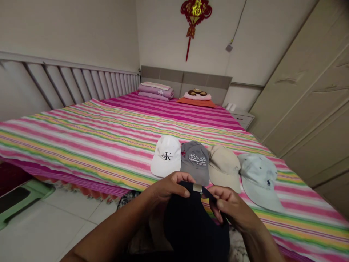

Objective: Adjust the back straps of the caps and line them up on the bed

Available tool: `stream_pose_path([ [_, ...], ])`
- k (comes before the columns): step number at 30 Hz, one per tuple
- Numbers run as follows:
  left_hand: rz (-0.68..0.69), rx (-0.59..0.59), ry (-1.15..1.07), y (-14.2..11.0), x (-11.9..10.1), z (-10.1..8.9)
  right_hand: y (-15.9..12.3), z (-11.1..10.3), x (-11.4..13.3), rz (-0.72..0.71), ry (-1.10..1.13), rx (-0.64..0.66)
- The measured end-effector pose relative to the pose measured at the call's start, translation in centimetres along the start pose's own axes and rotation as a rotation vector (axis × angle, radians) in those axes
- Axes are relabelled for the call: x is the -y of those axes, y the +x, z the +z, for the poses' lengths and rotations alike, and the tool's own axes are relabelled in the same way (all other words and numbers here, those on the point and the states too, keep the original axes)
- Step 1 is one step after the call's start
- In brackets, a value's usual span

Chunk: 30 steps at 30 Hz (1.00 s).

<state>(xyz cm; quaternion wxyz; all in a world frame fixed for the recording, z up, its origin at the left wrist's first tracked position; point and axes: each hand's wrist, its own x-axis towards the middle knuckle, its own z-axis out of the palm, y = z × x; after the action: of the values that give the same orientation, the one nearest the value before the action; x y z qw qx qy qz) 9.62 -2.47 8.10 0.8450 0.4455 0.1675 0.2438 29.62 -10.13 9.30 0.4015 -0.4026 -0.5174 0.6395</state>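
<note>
Both my hands hold a dark navy baseball cap (193, 222) up over the bed's edge, its crown hanging downward. My left hand (170, 187) grips the cap's rear opening from the left. My right hand (231, 207) pinches the strap near a small pale buckle or tag. Beyond my hands, several caps lie in a row on the bedspread: a white CK cap (165, 156), a grey "Always" cap (195, 162), a beige cap (223, 167) and a pale blue cap with a dark logo (259, 180). The beige cap's brim is nearest my right hand.
A large bed (109, 145) with a striped pink, yellow and green sheet fills the view, with folded bedding (156, 91) and a pillow (197, 96) by the headboard. Wardrobe doors (302, 102) stand on the right, and a green stool (19, 200) sits on the tiled floor at left.
</note>
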Motion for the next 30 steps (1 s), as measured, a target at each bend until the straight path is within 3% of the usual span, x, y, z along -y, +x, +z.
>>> stream_pose_path([
  [5, -0.027, 0.132, -0.193, 0.1, 0.4, 0.7, 0.2, 1.2, -0.4, -0.033, 0.109, -0.089],
  [12, -0.053, -0.016, -0.197, 1.1, 1.5, 1.5, 0.2, 1.7, -0.2, -0.040, 0.199, -0.184],
  [17, -0.083, 0.014, -0.106, 1.7, 1.4, 2.0, 0.2, 1.4, 0.0, -0.071, 0.109, -0.244],
  [23, -0.090, -0.003, -0.079, 1.9, 1.1, 2.7, 0.2, 1.4, -0.1, -0.058, 0.086, -0.227],
  [30, -0.082, -0.079, 0.002, 1.9, 1.4, 2.9, 0.2, 1.6, -0.3, -0.075, 0.144, -0.226],
])
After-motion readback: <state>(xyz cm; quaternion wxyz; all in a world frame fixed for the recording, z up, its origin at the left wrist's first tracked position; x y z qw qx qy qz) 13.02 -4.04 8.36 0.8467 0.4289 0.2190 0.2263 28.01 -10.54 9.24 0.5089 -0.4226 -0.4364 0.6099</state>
